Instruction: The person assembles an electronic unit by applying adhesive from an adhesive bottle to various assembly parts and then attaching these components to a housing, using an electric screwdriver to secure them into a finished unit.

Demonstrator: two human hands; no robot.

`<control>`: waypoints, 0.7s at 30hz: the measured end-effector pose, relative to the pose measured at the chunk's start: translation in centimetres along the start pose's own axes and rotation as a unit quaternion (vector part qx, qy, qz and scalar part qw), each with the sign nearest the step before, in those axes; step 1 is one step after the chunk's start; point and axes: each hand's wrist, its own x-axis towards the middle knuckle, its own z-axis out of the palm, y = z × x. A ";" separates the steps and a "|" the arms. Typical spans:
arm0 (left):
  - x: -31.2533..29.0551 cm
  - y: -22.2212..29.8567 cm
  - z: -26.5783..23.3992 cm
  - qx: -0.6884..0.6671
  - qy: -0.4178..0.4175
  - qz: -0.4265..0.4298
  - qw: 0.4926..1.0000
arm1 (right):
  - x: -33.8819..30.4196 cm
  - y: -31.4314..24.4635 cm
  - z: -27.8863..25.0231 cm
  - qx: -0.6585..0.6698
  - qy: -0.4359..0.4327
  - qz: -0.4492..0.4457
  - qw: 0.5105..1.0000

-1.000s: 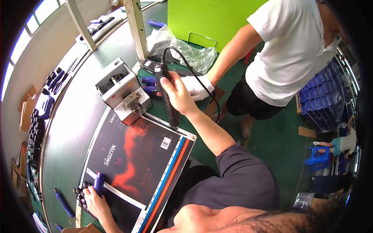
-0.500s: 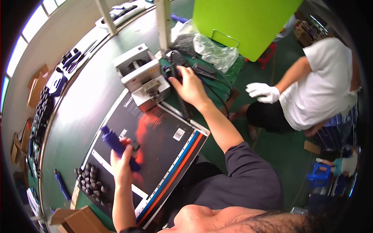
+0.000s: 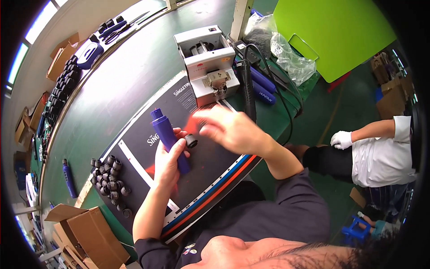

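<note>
My left hand (image 3: 169,157) is closed round a blue cylindrical tube (image 3: 165,132) with a narrower stepped end pointing up and away. A short black cap (image 3: 191,141) is also held at that hand's fingers, beside the tube. My right hand (image 3: 233,130) is just to the right of the cap, above the dark printed board (image 3: 215,154). Its fingers are smeared by motion, so I cannot tell whether they hold anything. Beyond it stands a small white machine (image 3: 208,65) with a metal clamp on its front.
Black caps (image 3: 109,177) lie heaped on the board's left part. Blue tubes (image 3: 262,85) and a cable are right of the machine. Another blue tube (image 3: 68,179) lies far left, near a cardboard box (image 3: 96,233). A person with a white glove (image 3: 341,140) stands at right.
My right hand has come away from the items beside the machine, back toward my left hand. The left hand still holds the tube and cap. The view has shifted.
</note>
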 end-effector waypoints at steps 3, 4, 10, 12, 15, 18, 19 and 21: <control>-0.4 0.1 0.3 0.038 -0.002 0.040 0.999 | 0.8 1.1 3.1 0.080 -0.134 -0.023 0.988; -0.4 0.2 0.3 0.063 0.000 0.063 0.996 | 1.0 2.1 3.9 0.109 -0.131 -0.050 0.984; 0.5 0.8 -2.3 0.400 0.048 0.284 0.870 | 1.3 3.5 2.6 0.443 -0.084 0.073 0.889; 0.2 2.6 -1.0 0.559 0.046 0.352 0.750 | 1.4 3.3 1.9 0.472 -0.027 0.083 0.877; 0.5 2.7 -1.2 0.616 0.050 0.381 0.688 | 1.2 4.2 2.1 0.402 -0.040 0.073 0.912; 0.5 2.7 -1.3 0.650 0.066 0.395 0.645 | 1.0 4.4 2.2 0.319 -0.051 0.054 0.945; 0.4 2.7 -1.3 0.657 0.071 0.391 0.640 | 1.0 4.4 2.1 0.319 -0.050 0.054 0.945; 0.4 2.9 -1.3 0.665 0.071 0.393 0.631 | 1.1 4.4 1.9 0.302 -0.047 0.041 0.951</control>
